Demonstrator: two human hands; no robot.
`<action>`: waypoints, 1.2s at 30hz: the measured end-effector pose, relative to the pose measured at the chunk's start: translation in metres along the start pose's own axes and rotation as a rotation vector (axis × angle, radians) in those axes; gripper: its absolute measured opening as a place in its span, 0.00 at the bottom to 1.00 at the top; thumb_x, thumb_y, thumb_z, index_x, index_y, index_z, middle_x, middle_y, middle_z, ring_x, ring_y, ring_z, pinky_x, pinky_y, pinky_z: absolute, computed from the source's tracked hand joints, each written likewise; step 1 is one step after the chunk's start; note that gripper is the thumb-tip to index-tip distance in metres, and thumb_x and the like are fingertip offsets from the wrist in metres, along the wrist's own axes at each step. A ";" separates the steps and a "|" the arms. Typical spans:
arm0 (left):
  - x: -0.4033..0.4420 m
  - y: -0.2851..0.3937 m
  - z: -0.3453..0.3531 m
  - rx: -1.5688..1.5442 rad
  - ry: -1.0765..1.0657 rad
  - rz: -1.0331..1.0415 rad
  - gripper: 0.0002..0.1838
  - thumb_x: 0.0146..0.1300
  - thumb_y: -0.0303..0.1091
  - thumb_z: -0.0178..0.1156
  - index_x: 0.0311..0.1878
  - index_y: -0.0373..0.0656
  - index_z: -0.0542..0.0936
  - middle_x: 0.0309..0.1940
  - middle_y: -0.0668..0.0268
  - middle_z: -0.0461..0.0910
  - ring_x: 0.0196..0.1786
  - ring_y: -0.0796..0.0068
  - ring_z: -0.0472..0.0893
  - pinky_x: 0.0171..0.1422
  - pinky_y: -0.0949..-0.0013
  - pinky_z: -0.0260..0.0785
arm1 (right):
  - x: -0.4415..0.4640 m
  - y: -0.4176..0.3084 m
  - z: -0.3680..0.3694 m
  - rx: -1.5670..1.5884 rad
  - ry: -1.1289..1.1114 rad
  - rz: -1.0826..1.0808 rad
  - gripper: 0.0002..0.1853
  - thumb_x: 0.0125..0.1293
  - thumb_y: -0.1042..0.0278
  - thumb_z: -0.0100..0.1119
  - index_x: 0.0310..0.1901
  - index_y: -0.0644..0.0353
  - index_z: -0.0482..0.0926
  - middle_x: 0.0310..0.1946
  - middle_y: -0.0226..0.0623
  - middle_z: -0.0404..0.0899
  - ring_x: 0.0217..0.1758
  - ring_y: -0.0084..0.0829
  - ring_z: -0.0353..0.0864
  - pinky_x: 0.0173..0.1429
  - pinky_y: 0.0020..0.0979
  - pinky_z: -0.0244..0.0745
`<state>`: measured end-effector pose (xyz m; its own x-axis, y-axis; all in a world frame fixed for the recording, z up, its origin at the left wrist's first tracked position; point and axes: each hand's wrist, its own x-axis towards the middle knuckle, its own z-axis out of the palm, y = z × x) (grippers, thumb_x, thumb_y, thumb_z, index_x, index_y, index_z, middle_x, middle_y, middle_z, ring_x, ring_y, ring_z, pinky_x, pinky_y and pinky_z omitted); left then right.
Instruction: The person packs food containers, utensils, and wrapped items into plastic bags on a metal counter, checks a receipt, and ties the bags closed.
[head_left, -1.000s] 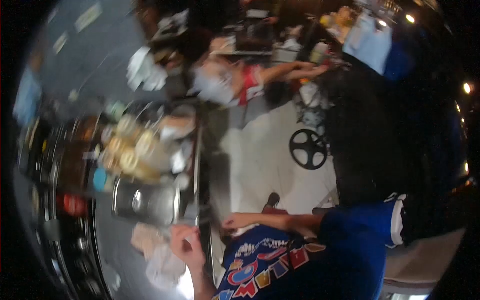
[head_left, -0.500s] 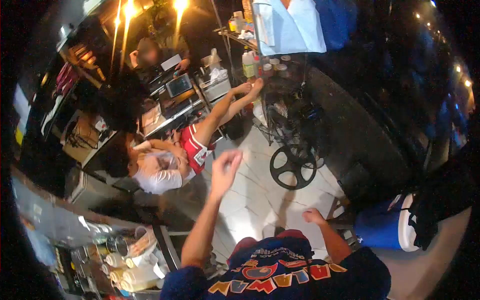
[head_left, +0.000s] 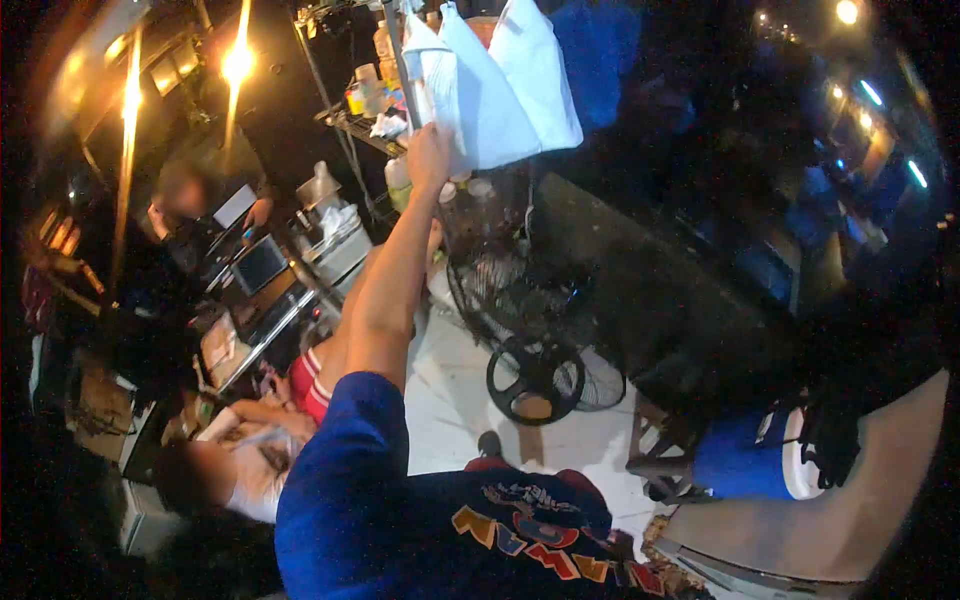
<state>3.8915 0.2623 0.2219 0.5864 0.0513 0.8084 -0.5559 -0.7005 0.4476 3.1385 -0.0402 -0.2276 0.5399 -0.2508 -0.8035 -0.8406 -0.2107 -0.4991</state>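
Observation:
My left arm is stretched far forward, and my left hand [head_left: 428, 158] is at the lower left edge of the pale, light-blue hanging sheets or bags [head_left: 490, 110]. Its fingers look closed there, beside a thin upright pole [head_left: 398, 60]; whether they grip the sheet or the pole is hidden. Bottles and tubs behind my wrist are partly covered by the hand. My right hand is out of view.
A fan [head_left: 500, 290] and a black spoked wheel-shaped base [head_left: 535, 380] stand on the pale tiled floor [head_left: 450, 420]. A seated person [head_left: 265, 450] is on the left, another person behind a counter. A blue cooler [head_left: 745, 455] sits at right.
My left hand has gone from above the floor forward and up to the hanging sheets. My right hand has left the view. The whole view has turned and shifted.

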 end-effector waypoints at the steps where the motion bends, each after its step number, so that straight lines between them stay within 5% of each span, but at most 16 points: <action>1: 0.007 -0.007 0.012 0.036 0.064 0.022 0.19 0.67 0.42 0.60 0.32 0.33 0.79 0.29 0.44 0.80 0.36 0.42 0.80 0.41 0.49 0.69 | 0.000 -0.020 -0.004 0.030 0.032 0.013 0.13 0.65 0.56 0.56 0.37 0.57 0.82 0.29 0.40 0.83 0.35 0.39 0.85 0.42 0.40 0.80; 4: 0.008 -0.014 0.013 -0.060 0.005 -0.094 0.16 0.69 0.40 0.57 0.35 0.34 0.80 0.31 0.47 0.80 0.39 0.44 0.80 0.44 0.48 0.69 | -0.004 -0.064 -0.009 0.103 0.094 0.010 0.13 0.65 0.56 0.57 0.39 0.57 0.82 0.31 0.40 0.83 0.36 0.39 0.85 0.42 0.40 0.79; 8: 0.008 -0.011 -0.004 -0.238 -0.103 -0.102 0.15 0.68 0.36 0.58 0.31 0.33 0.78 0.21 0.49 0.75 0.26 0.50 0.77 0.34 0.54 0.66 | -0.003 -0.116 -0.018 0.132 0.117 0.001 0.13 0.65 0.57 0.57 0.41 0.57 0.81 0.32 0.40 0.82 0.37 0.39 0.84 0.43 0.40 0.79; 13: 0.015 -0.010 -0.017 -0.327 -0.084 -0.125 0.17 0.64 0.43 0.67 0.34 0.34 0.84 0.19 0.63 0.78 0.24 0.81 0.71 0.31 0.69 0.66 | 0.008 -0.160 -0.039 0.095 0.104 -0.008 0.13 0.65 0.57 0.57 0.43 0.56 0.80 0.35 0.40 0.82 0.38 0.39 0.84 0.44 0.40 0.79; 17: 0.018 -0.019 -0.018 -0.372 -0.177 -0.193 0.14 0.67 0.40 0.65 0.37 0.36 0.86 0.19 0.65 0.77 0.24 0.83 0.71 0.30 0.71 0.65 | 0.018 -0.181 -0.052 0.070 0.093 -0.017 0.13 0.65 0.58 0.57 0.45 0.56 0.79 0.37 0.40 0.81 0.39 0.39 0.83 0.45 0.40 0.78; 20: 0.009 -0.015 -0.021 -0.490 -0.039 -0.163 0.21 0.64 0.40 0.67 0.25 0.31 0.77 0.13 0.66 0.67 0.20 0.81 0.64 0.25 0.68 0.58 | 0.030 -0.195 -0.071 0.057 0.094 -0.040 0.13 0.65 0.58 0.57 0.46 0.56 0.78 0.38 0.40 0.81 0.40 0.39 0.83 0.45 0.40 0.78; 23: 0.010 -0.007 -0.033 -0.306 0.034 -0.115 0.22 0.64 0.40 0.67 0.22 0.31 0.74 0.13 0.65 0.66 0.19 0.81 0.64 0.24 0.68 0.57 | 0.046 -0.196 -0.090 0.050 0.093 -0.075 0.14 0.66 0.58 0.57 0.48 0.55 0.77 0.39 0.40 0.80 0.41 0.39 0.83 0.46 0.40 0.78; 32: 0.005 0.005 -0.035 -0.392 0.037 -0.214 0.21 0.67 0.41 0.64 0.26 0.31 0.75 0.15 0.60 0.70 0.20 0.77 0.68 0.27 0.67 0.62 | 0.070 -0.183 -0.119 0.101 0.080 -0.125 0.16 0.66 0.59 0.58 0.52 0.54 0.75 0.43 0.40 0.80 0.43 0.38 0.82 0.48 0.40 0.77; 36: 0.003 0.007 -0.034 -0.113 -0.052 -0.060 0.19 0.69 0.41 0.60 0.28 0.32 0.77 0.21 0.49 0.76 0.23 0.55 0.76 0.31 0.58 0.68 | 0.082 -0.155 -0.128 0.098 0.042 -0.103 0.17 0.66 0.59 0.58 0.54 0.54 0.74 0.45 0.40 0.79 0.44 0.38 0.81 0.48 0.40 0.76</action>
<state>3.8692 0.2819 0.2408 0.6482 0.0517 0.7597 -0.5801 -0.6128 0.5366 3.3186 -0.1495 -0.1750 0.6230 -0.2719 -0.7334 -0.7799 -0.1445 -0.6089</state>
